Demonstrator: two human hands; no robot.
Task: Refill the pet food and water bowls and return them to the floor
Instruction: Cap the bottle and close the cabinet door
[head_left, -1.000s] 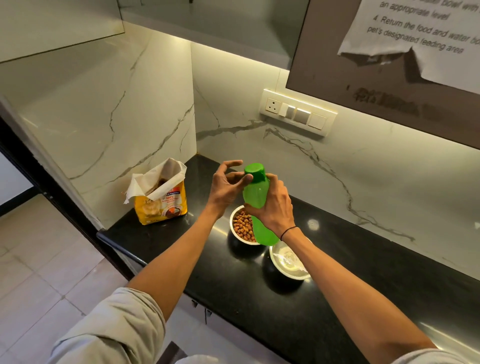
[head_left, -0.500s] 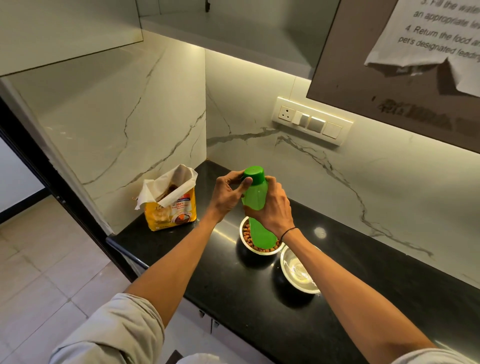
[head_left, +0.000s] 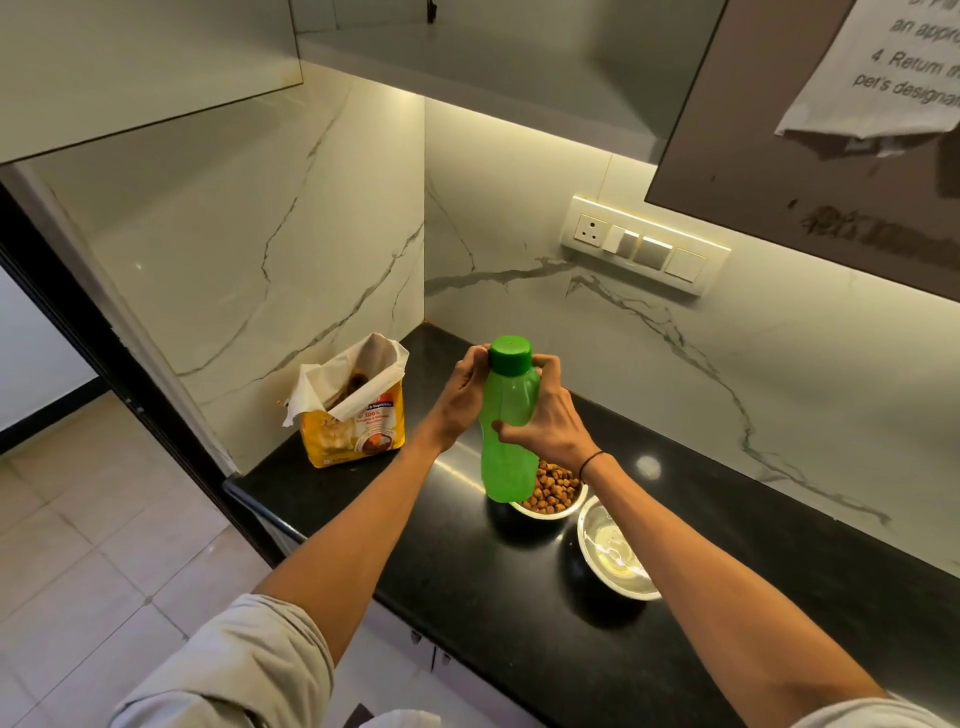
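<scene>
My right hand (head_left: 548, 415) grips the body of an upright green bottle (head_left: 506, 457) held above the black counter (head_left: 467, 597). My left hand (head_left: 460, 392) grips the bottle's green cap (head_left: 510, 354) from the left. Behind and below the bottle a steel bowl (head_left: 563, 512) holds brown kibble (head_left: 553, 488). To its right, nearer me, a second steel bowl (head_left: 587, 545) shows clear water inside.
An open yellow pet food bag (head_left: 353, 421) stands at the counter's left corner against the marble wall. A switch panel (head_left: 644, 244) is on the back wall. The counter's front edge (head_left: 260, 512) drops to a tiled floor (head_left: 78, 545) on the left.
My left hand has gone from open fingers beside the cap to gripping the cap. The view has shifted, so the bottle and bowls sit further right and lower.
</scene>
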